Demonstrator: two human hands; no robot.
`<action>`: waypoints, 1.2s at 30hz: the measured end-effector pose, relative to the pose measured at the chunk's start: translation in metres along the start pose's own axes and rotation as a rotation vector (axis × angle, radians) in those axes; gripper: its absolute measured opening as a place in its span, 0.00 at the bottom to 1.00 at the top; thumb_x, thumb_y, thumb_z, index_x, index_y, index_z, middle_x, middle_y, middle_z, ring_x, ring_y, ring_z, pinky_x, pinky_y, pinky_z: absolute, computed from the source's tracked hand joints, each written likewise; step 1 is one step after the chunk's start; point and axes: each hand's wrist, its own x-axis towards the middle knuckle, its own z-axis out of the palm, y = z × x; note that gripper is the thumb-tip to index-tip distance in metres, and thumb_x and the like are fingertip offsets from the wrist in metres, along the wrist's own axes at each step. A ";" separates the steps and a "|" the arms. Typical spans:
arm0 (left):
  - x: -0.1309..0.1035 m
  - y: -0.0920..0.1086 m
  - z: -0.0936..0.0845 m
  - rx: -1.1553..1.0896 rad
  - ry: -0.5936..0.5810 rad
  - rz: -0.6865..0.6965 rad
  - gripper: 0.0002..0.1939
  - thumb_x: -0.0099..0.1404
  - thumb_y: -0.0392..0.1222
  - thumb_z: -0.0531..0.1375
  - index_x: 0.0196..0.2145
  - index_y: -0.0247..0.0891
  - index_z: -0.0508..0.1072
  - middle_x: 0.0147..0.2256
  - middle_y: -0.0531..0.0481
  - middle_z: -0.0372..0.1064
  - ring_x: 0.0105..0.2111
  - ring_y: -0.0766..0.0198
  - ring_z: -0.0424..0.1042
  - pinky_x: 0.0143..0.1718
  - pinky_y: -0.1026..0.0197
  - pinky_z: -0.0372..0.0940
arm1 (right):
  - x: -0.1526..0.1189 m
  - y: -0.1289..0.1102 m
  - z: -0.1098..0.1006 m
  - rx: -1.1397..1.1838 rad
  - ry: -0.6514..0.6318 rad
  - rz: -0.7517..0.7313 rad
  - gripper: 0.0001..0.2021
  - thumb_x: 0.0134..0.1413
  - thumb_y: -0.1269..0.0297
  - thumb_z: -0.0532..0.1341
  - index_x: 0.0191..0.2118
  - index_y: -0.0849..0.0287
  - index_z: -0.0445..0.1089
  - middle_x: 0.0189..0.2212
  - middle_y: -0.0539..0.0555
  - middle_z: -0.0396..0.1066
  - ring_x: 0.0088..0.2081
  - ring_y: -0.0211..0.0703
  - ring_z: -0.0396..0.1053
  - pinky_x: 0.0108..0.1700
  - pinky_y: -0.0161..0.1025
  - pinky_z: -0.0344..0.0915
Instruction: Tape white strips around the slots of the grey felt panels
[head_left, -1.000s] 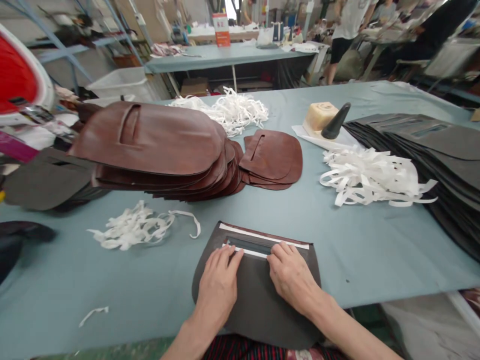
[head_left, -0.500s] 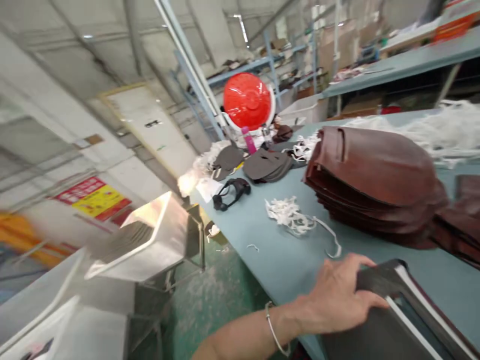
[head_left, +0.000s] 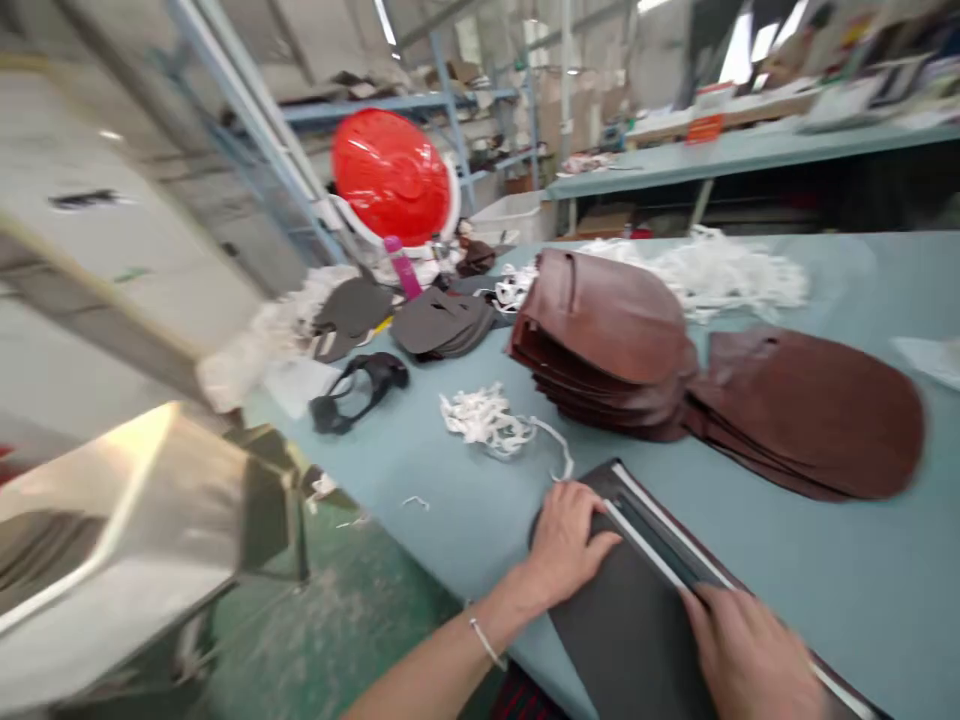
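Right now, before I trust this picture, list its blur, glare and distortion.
Head view: right hand smeared, left hand clearer; white bin washed out by glare along its upper edge; bright highlights on the red dome; soft sheen on the brown stack; background shelves blurred; blue post leaning, probably camera tilt and wide-angle stretch.

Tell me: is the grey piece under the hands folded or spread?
Spread, where visible: the grey piece lies flat, two white strips showing.

Dark grey panel (head_left: 630, 625), white-stripped slot (brown-edged), flat on table (head_left: 465, 520).
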 end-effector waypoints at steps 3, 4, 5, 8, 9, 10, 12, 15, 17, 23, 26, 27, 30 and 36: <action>0.004 -0.004 0.005 -0.015 0.037 0.032 0.10 0.59 0.41 0.61 0.38 0.39 0.65 0.40 0.48 0.64 0.43 0.57 0.64 0.48 0.50 0.60 | 0.018 -0.021 0.006 -0.156 -0.055 0.059 0.09 0.62 0.67 0.52 0.33 0.57 0.68 0.28 0.57 0.67 0.34 0.49 0.64 0.36 0.44 0.59; 0.006 -0.006 0.007 -0.013 0.040 0.049 0.09 0.60 0.40 0.60 0.38 0.39 0.65 0.40 0.48 0.65 0.43 0.57 0.64 0.48 0.50 0.60 | 0.027 -0.027 0.010 -0.173 -0.055 0.076 0.09 0.62 0.68 0.52 0.33 0.57 0.67 0.29 0.56 0.67 0.34 0.49 0.64 0.36 0.43 0.58; 0.008 -0.009 0.008 -0.011 0.040 0.065 0.08 0.60 0.39 0.59 0.38 0.39 0.65 0.40 0.48 0.65 0.43 0.57 0.64 0.48 0.50 0.60 | 0.035 -0.032 0.015 -0.179 -0.057 0.105 0.09 0.62 0.70 0.52 0.32 0.57 0.67 0.30 0.56 0.67 0.35 0.48 0.63 0.36 0.43 0.58; 0.008 -0.012 0.011 0.004 0.025 0.099 0.08 0.61 0.40 0.58 0.38 0.39 0.65 0.40 0.48 0.65 0.43 0.56 0.65 0.48 0.50 0.61 | 0.051 -0.044 0.022 -0.182 -0.129 0.172 0.06 0.59 0.72 0.54 0.35 0.58 0.68 0.33 0.57 0.66 0.37 0.49 0.62 0.37 0.43 0.57; 0.007 -0.012 0.011 0.013 0.019 0.102 0.08 0.61 0.40 0.58 0.38 0.39 0.65 0.40 0.48 0.65 0.43 0.56 0.65 0.47 0.50 0.61 | 0.053 -0.047 0.023 -0.171 -0.154 0.183 0.06 0.58 0.73 0.55 0.37 0.58 0.68 0.34 0.57 0.66 0.38 0.49 0.61 0.38 0.44 0.57; 0.006 -0.011 0.010 0.026 0.015 0.099 0.08 0.61 0.40 0.58 0.38 0.39 0.65 0.41 0.48 0.65 0.44 0.56 0.65 0.47 0.50 0.61 | 0.055 -0.049 0.023 -0.153 -0.171 0.188 0.07 0.57 0.74 0.55 0.38 0.58 0.68 0.35 0.57 0.66 0.39 0.50 0.61 0.38 0.44 0.57; 0.005 -0.009 0.009 0.058 0.008 0.089 0.08 0.61 0.40 0.57 0.40 0.39 0.65 0.42 0.47 0.66 0.45 0.56 0.65 0.48 0.50 0.61 | 0.056 -0.052 0.024 -0.102 -0.184 0.177 0.10 0.56 0.76 0.54 0.41 0.59 0.68 0.37 0.58 0.66 0.40 0.50 0.61 0.40 0.44 0.58; 0.004 -0.007 0.010 0.103 -0.014 0.122 0.15 0.64 0.36 0.54 0.49 0.39 0.63 0.49 0.45 0.65 0.51 0.57 0.63 0.51 0.50 0.60 | 0.059 -0.056 0.030 -0.065 -0.165 0.150 0.13 0.56 0.78 0.53 0.44 0.60 0.68 0.37 0.59 0.65 0.39 0.50 0.60 0.40 0.45 0.59; 0.003 -0.008 0.012 0.126 -0.045 0.205 0.19 0.66 0.34 0.50 0.54 0.39 0.60 0.52 0.44 0.64 0.54 0.58 0.61 0.53 0.51 0.59 | 0.060 -0.059 0.034 -0.098 -0.151 0.126 0.12 0.57 0.78 0.52 0.44 0.62 0.68 0.36 0.59 0.65 0.39 0.50 0.60 0.39 0.46 0.60; 0.002 -0.013 0.018 0.191 -0.053 0.385 0.16 0.68 0.33 0.48 0.51 0.38 0.66 0.50 0.45 0.68 0.53 0.59 0.64 0.54 0.51 0.61 | 0.041 -0.054 0.022 -0.263 -0.195 0.014 0.10 0.58 0.76 0.53 0.42 0.66 0.69 0.34 0.60 0.65 0.37 0.51 0.59 0.37 0.46 0.62; 0.002 -0.015 0.020 0.216 -0.048 0.417 0.16 0.68 0.33 0.49 0.51 0.38 0.67 0.49 0.45 0.69 0.52 0.58 0.64 0.53 0.51 0.62 | 0.013 -0.037 -0.002 -0.289 -0.207 -0.036 0.10 0.58 0.77 0.52 0.41 0.67 0.69 0.34 0.60 0.65 0.37 0.50 0.60 0.37 0.46 0.62; 0.002 -0.016 0.020 0.220 -0.044 0.422 0.16 0.67 0.33 0.50 0.51 0.38 0.67 0.49 0.45 0.69 0.52 0.58 0.64 0.53 0.51 0.62 | 0.001 -0.030 -0.012 -0.290 -0.194 -0.059 0.12 0.59 0.77 0.50 0.42 0.68 0.69 0.35 0.61 0.65 0.37 0.51 0.60 0.37 0.46 0.62; 0.001 -0.016 0.021 0.229 -0.032 0.422 0.15 0.68 0.33 0.50 0.50 0.39 0.68 0.49 0.46 0.70 0.52 0.57 0.65 0.53 0.50 0.63 | -0.033 -0.011 -0.041 -0.267 -0.145 -0.131 0.15 0.60 0.78 0.47 0.47 0.72 0.67 0.38 0.64 0.65 0.40 0.52 0.60 0.39 0.47 0.62; -0.001 -0.014 0.022 0.244 -0.050 0.410 0.16 0.67 0.33 0.51 0.51 0.39 0.67 0.49 0.47 0.69 0.53 0.58 0.64 0.54 0.51 0.62 | -0.054 -0.005 -0.061 -0.213 -0.171 -0.079 0.15 0.61 0.76 0.46 0.44 0.68 0.69 0.37 0.62 0.66 0.39 0.51 0.60 0.41 0.49 0.60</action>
